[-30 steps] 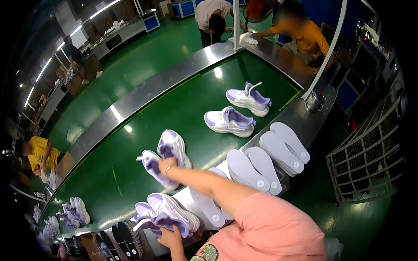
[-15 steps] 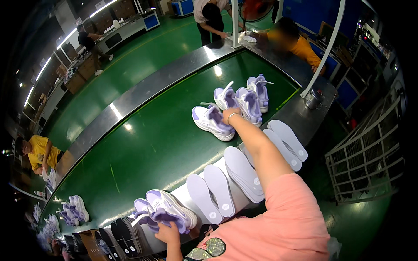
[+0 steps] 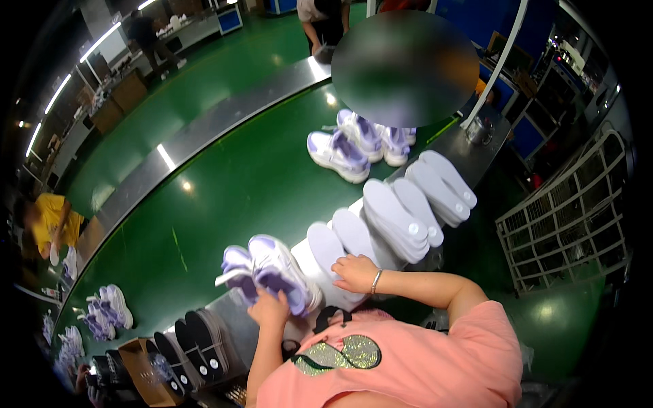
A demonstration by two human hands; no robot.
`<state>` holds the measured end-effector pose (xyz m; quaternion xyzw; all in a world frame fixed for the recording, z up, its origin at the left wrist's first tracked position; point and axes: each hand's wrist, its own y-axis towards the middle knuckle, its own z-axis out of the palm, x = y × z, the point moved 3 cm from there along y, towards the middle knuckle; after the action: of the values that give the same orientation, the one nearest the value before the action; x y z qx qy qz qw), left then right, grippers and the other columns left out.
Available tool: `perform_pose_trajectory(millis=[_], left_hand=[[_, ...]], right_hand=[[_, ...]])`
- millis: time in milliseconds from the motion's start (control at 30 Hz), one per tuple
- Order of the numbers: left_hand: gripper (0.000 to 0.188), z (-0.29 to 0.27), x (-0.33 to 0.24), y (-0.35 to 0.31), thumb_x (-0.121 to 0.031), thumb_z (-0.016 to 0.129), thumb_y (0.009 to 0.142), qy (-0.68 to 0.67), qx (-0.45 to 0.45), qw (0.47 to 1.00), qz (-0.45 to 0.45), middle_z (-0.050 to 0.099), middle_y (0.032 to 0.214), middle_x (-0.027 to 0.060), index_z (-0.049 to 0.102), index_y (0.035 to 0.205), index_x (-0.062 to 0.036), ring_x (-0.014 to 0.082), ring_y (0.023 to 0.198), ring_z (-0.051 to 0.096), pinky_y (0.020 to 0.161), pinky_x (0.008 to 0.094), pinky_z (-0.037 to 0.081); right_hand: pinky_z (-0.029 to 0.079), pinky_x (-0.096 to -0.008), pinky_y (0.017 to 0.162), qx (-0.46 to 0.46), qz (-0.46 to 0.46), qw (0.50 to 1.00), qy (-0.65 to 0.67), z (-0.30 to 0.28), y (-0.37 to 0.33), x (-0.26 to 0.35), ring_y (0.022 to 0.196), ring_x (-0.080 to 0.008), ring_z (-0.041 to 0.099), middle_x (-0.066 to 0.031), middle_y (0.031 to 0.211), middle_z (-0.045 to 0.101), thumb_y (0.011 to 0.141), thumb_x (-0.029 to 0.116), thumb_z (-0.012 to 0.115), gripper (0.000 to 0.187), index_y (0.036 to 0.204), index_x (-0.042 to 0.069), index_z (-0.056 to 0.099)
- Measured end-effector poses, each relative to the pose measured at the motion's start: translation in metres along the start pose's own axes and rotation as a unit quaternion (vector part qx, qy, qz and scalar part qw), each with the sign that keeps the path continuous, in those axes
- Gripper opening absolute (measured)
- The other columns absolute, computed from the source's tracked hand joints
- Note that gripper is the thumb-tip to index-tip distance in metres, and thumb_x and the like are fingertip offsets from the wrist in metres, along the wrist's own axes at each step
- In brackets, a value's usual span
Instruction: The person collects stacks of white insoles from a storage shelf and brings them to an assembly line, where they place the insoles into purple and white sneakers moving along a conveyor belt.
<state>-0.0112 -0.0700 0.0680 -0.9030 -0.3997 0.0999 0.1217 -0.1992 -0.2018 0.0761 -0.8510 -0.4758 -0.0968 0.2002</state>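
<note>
Insoles [image 3: 325, 246], flat ovals, perhaps foam

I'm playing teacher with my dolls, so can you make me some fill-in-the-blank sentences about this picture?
1. The person wears a bracelet on the ____ wrist.
2. The person's left hand is touching a white and purple ____.
3. The person's right hand is at the pale, flat ____.
4. The middle of the long table is coloured ____.

Missing words: right; shoe; insoles; green.
</note>
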Motion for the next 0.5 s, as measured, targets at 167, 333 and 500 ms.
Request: perform_pose_trajectory(millis=[167, 333, 500], left_hand=[[0.054, 0.003, 0.036, -0.013, -0.042, 0.049, 0.075, -0.159, 0.019, 0.98, 0.115, 0.059, 0.081, 0.0218, 0.04, 0.108, -0.0009, 0.0386, 0.074, 0.057, 0.065, 0.0445, 0.044], [0.032, -0.006, 0.079, -0.026, -0.022, 0.057, 0.075, -0.428, 0.04, 0.888, 0.163, 0.061, 0.071, 0.0129, 0.055, 0.093, 0.0033, 0.0213, 0.064, 0.057, 0.06, 0.0311, 0.045], [0.045, -0.009, 0.132, 0.005, -0.021, 0.063, 0.071, -0.407, -0.152, 0.889, 0.145, 0.055, 0.092, 0.0146, 0.046, 0.105, 0.003, 0.0193, 0.083, 0.052, 0.071, 0.0288, 0.041]], right_hand=[[0.041, -0.0427, 0.075, -0.088, 0.108, 0.989, -0.04, 0.068, 0.003, 0.033, 0.096, -0.0322, 0.043, -0.0192, 0.106, 0.044, 0.066, 0.029, 0.059, 0.037, 0.093, 0.005, 0.053], [0.04, -0.0432, 0.067, -0.201, 0.21, 0.955, -0.06, 0.049, -0.003, 0.048, 0.087, -0.0314, 0.047, -0.0153, 0.094, 0.046, 0.066, 0.038, 0.061, 0.034, 0.081, 0.008, 0.053], [0.041, -0.044, 0.066, -0.17, 0.299, 0.935, -0.085, 0.055, 0.019, 0.051, 0.081, -0.0308, 0.052, -0.0123, 0.083, 0.054, 0.067, 0.044, 0.061, 0.042, 0.084, 0.007, 0.052]])
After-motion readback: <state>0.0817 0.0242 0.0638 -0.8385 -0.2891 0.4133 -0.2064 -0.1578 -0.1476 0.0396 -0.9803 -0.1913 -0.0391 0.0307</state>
